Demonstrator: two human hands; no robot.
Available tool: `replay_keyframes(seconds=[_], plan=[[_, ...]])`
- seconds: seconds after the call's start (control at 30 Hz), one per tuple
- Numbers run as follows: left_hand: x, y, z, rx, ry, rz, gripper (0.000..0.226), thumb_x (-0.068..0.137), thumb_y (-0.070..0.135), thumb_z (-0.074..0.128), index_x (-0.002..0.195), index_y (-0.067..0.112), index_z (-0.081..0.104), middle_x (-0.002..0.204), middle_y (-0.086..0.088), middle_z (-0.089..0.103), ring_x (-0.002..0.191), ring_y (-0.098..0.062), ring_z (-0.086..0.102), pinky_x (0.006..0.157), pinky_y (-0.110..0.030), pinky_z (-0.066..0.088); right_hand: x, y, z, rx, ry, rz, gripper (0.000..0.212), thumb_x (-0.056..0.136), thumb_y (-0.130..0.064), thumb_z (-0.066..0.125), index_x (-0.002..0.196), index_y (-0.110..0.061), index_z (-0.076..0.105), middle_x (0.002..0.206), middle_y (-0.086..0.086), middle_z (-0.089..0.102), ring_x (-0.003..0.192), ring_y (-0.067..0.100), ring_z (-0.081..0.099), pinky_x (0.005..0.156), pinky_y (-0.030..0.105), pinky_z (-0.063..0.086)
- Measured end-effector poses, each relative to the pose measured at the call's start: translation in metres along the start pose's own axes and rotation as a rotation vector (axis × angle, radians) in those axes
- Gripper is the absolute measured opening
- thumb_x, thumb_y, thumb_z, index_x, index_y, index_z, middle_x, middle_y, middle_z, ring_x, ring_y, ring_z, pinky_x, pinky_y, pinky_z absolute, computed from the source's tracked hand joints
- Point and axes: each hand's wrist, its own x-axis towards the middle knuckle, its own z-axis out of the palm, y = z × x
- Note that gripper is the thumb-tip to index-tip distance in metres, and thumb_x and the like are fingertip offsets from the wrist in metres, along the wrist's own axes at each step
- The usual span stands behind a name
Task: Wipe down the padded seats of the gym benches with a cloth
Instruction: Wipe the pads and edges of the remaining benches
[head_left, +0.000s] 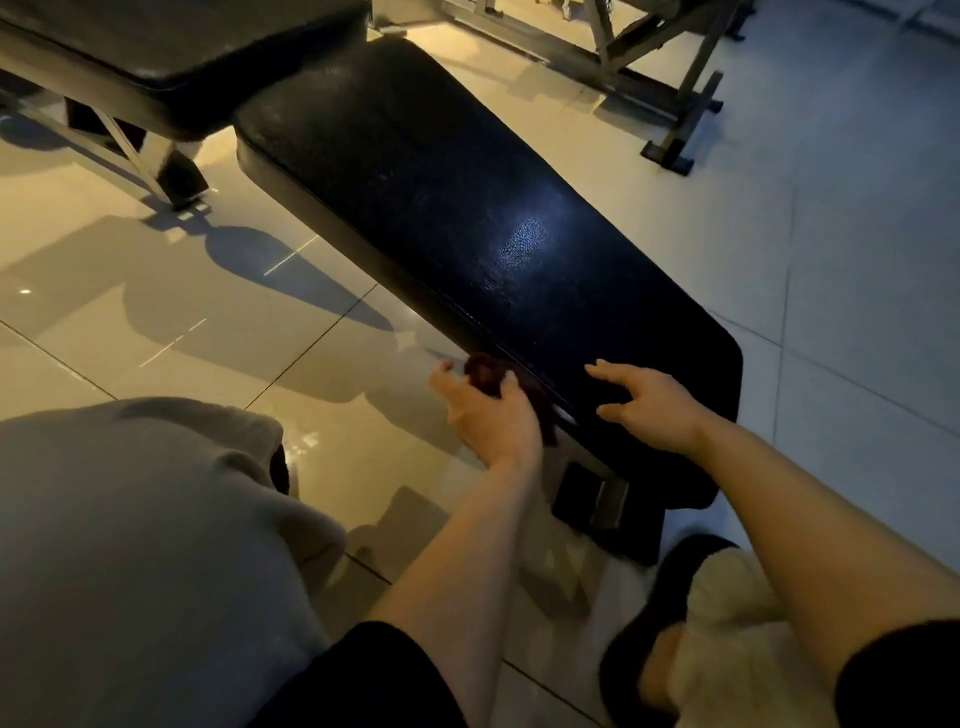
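Right, the dark red cloth (485, 375) is bunched in the left hand (488, 415), fingers curled round it w/ the thumb side spread a bit, pressed against the near long edge of the black padded bench seat (467, 218), low down by the seat's end. Part of the cloth trails down along the side of the pad toward the metal frame bracket (597, 499) under it. The right hand (649, 402) sits on top of the seat near that same end, fingers spread and slightly bent, holding nothing; looks like it's bracing.

Handling, as a guess: cloth is soft, light, limp, so it'll fold and slip out of a loose hold. Best kept wadded in the palm w/ a flat face to the vinyl, not pinched by a corner. The seat cover looks textured and a bit glossy, firm padding underneath, so the cloth should slide easily w/ moderate pressure; the bench itself seems heavy enough not to shift.

A second bench pad (171, 57) sits at top left, end to end w/ this one, over the pale floor tiles (156, 312).
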Motion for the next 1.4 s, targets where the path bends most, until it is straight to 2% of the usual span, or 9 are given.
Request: replay_keyframes(seconds=[0.17, 0.37, 0.57, 0.7, 0.83, 1.03, 1.13, 1.27, 1.4], plan=[[-0.007, -0.01, 0.014, 0.137, 0.05, 0.152, 0.026, 0.087, 0.01, 0.065, 0.112, 0.015, 0.058, 0.108, -0.004, 0.06, 0.099, -0.014, 0.055, 0.086, -0.025, 0.046, -0.002, 0.007, 0.016, 0.0, -0.029, -0.02, 0.071, 0.095, -0.013, 0.059, 0.153, -0.025, 0.021, 0.162, -0.007, 0.008, 0.148, 0.014, 0.01, 0.117, 0.028, 0.014], [-0.044, -0.058, 0.022, 0.226, -0.273, 0.102, 0.024, 0.084, 0.01, 0.069, 0.095, 0.026, 0.056, 0.093, 0.006, 0.06, 0.093, -0.015, 0.059, 0.085, -0.031, 0.05, 0.003, 0.014, 0.012, 0.014, -0.047, -0.052, 0.071, 0.094, -0.01, 0.059, 0.153, -0.025, 0.023, 0.162, -0.005, 0.009, 0.149, 0.013, 0.008, 0.117, 0.027, 0.011], [-0.021, -0.033, 0.028, 0.067, 0.153, 0.193, 0.024, 0.086, 0.01, 0.067, 0.106, 0.018, 0.059, 0.103, 0.006, 0.055, 0.098, -0.007, 0.052, 0.087, -0.022, 0.044, 0.008, 0.024, 0.012, 0.059, -0.079, -0.078, 0.07, 0.095, -0.007, 0.057, 0.153, -0.026, 0.022, 0.162, -0.007, 0.008, 0.149, 0.013, 0.007, 0.119, 0.03, 0.012], [-0.031, -0.045, 0.033, 0.181, 0.022, 0.179, 0.022, 0.085, 0.012, 0.069, 0.104, 0.016, 0.06, 0.102, 0.0, 0.061, 0.094, -0.01, 0.055, 0.082, -0.019, 0.042, 0.012, 0.028, 0.01, 0.014, -0.093, -0.109, 0.07, 0.095, -0.008, 0.057, 0.153, -0.026, 0.022, 0.162, -0.007, 0.008, 0.148, 0.013, 0.009, 0.117, 0.027, 0.013], [-0.038, -0.07, 0.032, 0.253, -0.221, 0.012, 0.021, 0.081, 0.014, 0.073, 0.09, 0.023, 0.056, 0.089, 0.003, 0.062, 0.091, -0.018, 0.061, 0.082, -0.035, 0.053, 0.013, 0.029, 0.007, -0.002, -0.135, -0.127, 0.072, 0.094, -0.002, 0.054, 0.153, -0.025, 0.02, 0.162, -0.005, 0.005, 0.149, 0.013, 0.005, 0.121, 0.029, 0.009], [-0.031, -0.031, 0.032, 0.025, 0.183, 0.106, 0.022, 0.081, 0.014, 0.073, 0.099, 0.016, 0.062, 0.092, 0.003, 0.061, 0.086, -0.012, 0.057, 0.08, -0.025, 0.048, 0.01, 0.028, 0.002, -0.056, -0.175, -0.155, 0.074, 0.095, -0.004, 0.054, 0.155, -0.024, 0.014, 0.162, -0.004, 0.0, 0.149, 0.015, 0.004, 0.12, 0.03, 0.012], [-0.035, -0.031, 0.036, 0.068, 0.1, 0.046, 0.024, 0.081, 0.011, 0.072, 0.103, 0.017, 0.063, 0.09, 0.006, 0.057, 0.086, -0.011, 0.056, 0.078, -0.024, 0.049, 0.009, 0.028, 0.001, -0.103, -0.184, -0.165, 0.075, 0.095, -0.004, 0.053, 0.155, -0.022, 0.012, 0.163, -0.002, -0.002, 0.149, 0.016, 0.004, 0.118, 0.028, 0.012], [-0.058, -0.076, 0.042, 0.208, -0.24, -0.152, 0.022, 0.08, 0.009, 0.072, 0.09, 0.025, 0.06, 0.092, 0.001, 0.064, 0.091, -0.022, 0.063, 0.082, -0.039, 0.056, 0.009, 0.029, 0.0, -0.094, -0.177, -0.191, 0.074, 0.094, -0.001, 0.048, 0.155, -0.022, 0.012, 0.163, -0.001, -0.003, 0.149, 0.017, 0.003, 0.118, 0.028, 0.01], [-0.048, -0.075, 0.038, 0.126, -0.041, 0.046, 0.018, 0.083, 0.009, 0.068, 0.088, 0.022, 0.057, 0.085, 0.007, 0.061, 0.087, -0.016, 0.062, 0.078, -0.032, 0.053, 0.012, 0.026, 0.004, -0.118, -0.169, -0.168, 0.075, 0.094, -0.001, 0.048, 0.155, -0.021, 0.008, 0.163, 0.0, -0.005, 0.149, 0.016, -0.001, 0.117, 0.027, 0.008]])
